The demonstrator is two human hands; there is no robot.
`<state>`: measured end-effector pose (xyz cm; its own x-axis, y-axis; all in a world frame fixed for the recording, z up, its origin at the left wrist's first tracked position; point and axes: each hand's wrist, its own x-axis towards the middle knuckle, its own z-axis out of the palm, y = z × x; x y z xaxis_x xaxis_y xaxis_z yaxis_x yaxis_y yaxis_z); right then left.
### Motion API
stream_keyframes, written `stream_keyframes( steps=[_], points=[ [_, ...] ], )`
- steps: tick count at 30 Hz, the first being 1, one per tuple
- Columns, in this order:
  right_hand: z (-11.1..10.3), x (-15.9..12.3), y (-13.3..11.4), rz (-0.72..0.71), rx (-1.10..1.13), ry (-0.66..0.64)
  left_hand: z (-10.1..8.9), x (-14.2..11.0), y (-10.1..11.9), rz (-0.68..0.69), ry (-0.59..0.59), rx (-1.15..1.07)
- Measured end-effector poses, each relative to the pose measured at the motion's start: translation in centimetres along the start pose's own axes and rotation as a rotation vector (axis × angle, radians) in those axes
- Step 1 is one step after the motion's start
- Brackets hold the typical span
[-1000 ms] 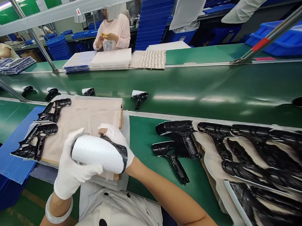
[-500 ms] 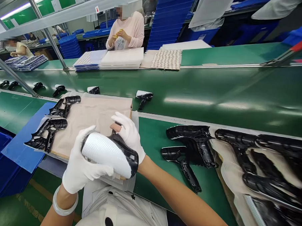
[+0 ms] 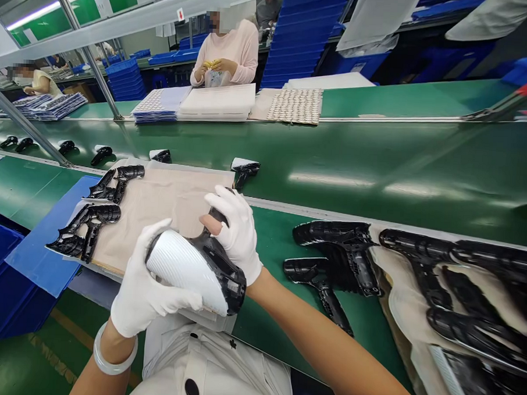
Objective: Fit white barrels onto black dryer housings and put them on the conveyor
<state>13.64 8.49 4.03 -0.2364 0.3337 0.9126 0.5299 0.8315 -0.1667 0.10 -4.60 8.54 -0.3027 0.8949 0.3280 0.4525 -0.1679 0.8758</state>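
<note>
Close in front of my body I hold a hair dryer housing (image 3: pixel 185 273) with a ribbed white side and glossy black trim. Gloved in white, my left hand (image 3: pixel 144 282) wraps round its wide white end, thumb along the lower side. My right hand (image 3: pixel 238 231), also gloved, is closed round the black handle, which points up and away from me; the glove hides part of it. Left of my hands, black hair dryer shell halves (image 3: pixel 99 213) rest on a cloth-covered stack (image 3: pixel 167 196).
More black shells (image 3: pixel 337 247) lie on the green bench at right, others on a padded sheet. Behind, a green conveyor (image 3: pixel 356 161) carries several white-and-black housings (image 3: pixel 246 167). A metal post (image 3: pixel 31 126) slants at left. Across the belt sits a co-worker (image 3: pixel 230 53).
My right hand has shifted up along the handle, showing more of the black neck. The housing has turned slightly. On the conveyor, the housings have moved a little to the left.
</note>
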Motion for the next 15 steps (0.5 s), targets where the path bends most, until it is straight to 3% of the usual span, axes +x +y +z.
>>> stream_keyframes(
  steps=[6, 10, 13, 15],
  points=[
    [-1.3, 1.9, -0.4, 0.113, 0.074, -0.028, -0.1, 0.1, 0.0, -0.056, -0.013, -0.052],
    [-2.3, 2.1, -0.6, -0.132, -0.014, 0.209, -0.1, 0.3, 0.2, -0.091, -0.018, -0.056],
    [-1.5, 1.1, -0.3, -0.282, -0.093, 0.344, -0.1, 0.5, 0.2, -0.107, -0.029, -0.033],
    [-0.4, 0.0, 0.4, -0.132, -0.024, 0.218, -0.2, 0.6, 0.0, -0.107, -0.041, -0.029]
  ],
)
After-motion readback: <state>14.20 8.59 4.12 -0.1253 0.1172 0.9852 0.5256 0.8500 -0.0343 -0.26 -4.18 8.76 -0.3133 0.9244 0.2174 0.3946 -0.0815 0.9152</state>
